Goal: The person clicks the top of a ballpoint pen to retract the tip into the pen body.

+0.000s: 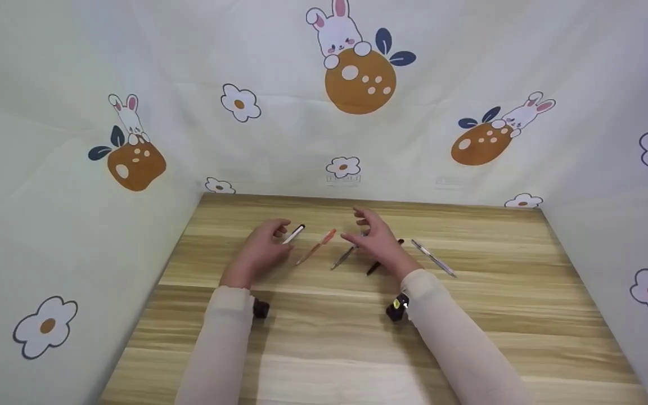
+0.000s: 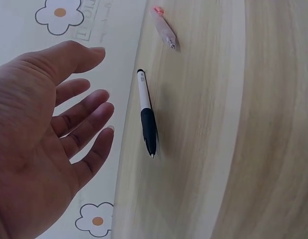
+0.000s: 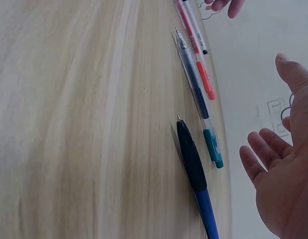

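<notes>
My left hand (image 1: 259, 247) hovers over the left end of a row of pens, its fingers loosely bent and holding nothing. Beside it lies a white pen with a black grip (image 2: 149, 127); an orange pen (image 1: 317, 248) is just to the right. The right hand (image 1: 381, 243), fingers spread and thumb apart, is above a clear pen with a teal clip (image 3: 212, 144), partly hiding it in the head view. A blue pen with a black grip (image 3: 192, 159) lies under that hand's wrist side. No pen is between the fingers of either hand.
A clear pen with a purplish barrel (image 1: 433, 259) lies right of the right hand. The wooden table (image 1: 324, 337) ends at a pale curtain (image 1: 279, 146) printed with rabbits and flowers, which also rises on both sides. Each wrist carries a small black camera (image 1: 397, 307).
</notes>
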The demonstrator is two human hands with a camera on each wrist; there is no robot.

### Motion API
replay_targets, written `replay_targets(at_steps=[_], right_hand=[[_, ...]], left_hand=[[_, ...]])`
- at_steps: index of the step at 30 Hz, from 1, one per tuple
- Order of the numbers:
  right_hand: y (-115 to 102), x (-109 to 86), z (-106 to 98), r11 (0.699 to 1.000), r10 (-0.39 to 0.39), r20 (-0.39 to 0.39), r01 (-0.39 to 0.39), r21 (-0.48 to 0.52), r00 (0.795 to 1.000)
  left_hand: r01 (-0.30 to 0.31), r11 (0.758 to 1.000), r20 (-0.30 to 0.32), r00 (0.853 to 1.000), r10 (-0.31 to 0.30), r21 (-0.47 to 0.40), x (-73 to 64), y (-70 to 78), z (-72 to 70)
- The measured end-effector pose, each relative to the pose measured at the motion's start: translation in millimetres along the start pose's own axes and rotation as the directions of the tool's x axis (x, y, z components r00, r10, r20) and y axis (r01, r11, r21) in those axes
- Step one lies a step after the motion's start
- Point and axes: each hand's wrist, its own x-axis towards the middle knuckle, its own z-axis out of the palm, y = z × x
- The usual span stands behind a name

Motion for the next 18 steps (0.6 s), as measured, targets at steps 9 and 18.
replay_targets(at_steps=[9,18], right_hand=[[-5.0,6.3,12.7,0.999,0.041,0.000,-0.041,0.020,0.999],[-4.7,9.9,25.6,0.999,0.022,0.014,-0.022,0.023,1.000]], left_hand=[[-0.006,0.996,0.010,1.000,0.005,0.089,-1.6,-5.3,-2.4],[0.000,0.987,0.007,1.000,-0.001,0.159,-2.7,-13.1,-5.1]])
